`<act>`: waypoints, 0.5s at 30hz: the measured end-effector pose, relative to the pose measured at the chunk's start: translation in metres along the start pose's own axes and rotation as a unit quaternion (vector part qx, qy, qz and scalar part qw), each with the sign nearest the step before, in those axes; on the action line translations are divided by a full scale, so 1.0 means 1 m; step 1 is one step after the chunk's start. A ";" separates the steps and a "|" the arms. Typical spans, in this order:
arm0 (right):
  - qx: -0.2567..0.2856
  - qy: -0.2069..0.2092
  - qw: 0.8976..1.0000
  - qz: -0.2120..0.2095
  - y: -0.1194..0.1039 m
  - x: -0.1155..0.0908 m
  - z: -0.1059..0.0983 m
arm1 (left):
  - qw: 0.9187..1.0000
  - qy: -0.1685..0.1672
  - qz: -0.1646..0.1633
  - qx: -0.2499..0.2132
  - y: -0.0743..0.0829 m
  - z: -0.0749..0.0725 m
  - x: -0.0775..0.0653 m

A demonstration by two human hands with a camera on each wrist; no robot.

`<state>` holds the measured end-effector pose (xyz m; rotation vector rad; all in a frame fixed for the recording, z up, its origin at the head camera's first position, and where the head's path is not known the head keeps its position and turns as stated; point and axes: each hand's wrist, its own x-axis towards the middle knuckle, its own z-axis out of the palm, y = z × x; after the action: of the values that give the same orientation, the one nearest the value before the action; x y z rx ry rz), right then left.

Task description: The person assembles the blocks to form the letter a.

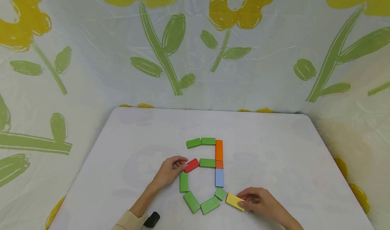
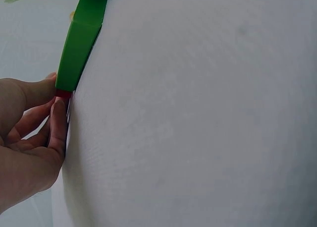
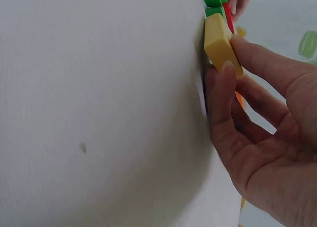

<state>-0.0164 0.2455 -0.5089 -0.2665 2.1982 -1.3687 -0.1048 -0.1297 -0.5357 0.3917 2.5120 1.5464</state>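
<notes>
My right hand pinches a yellow rectangular block between thumb and fingers, beside a small green block. In the right wrist view the yellow block is tilted, with fingertips on opposite faces. My left hand holds the outer end of a red block with thumb and fingertips. The left wrist view shows only a sliver of the red block, the rest hidden behind a green block. The red block lies between a standing-lengthwise green block and another green block.
Two green blocks form a top row. An orange block, a small orange block and a blue block line the right side. Green blocks curve along the bottom. A black object is by the left sleeve, on the white table.
</notes>
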 end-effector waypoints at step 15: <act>-0.055 0.058 0.995 -0.061 -0.002 0.002 0.014 | 1.000 0.001 -0.008 -0.012 0.002 0.001 -0.001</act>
<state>-0.0115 0.2330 -0.5125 -0.3751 2.3914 -1.3594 -0.1039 -0.1285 -0.5341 0.3664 2.4889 1.5709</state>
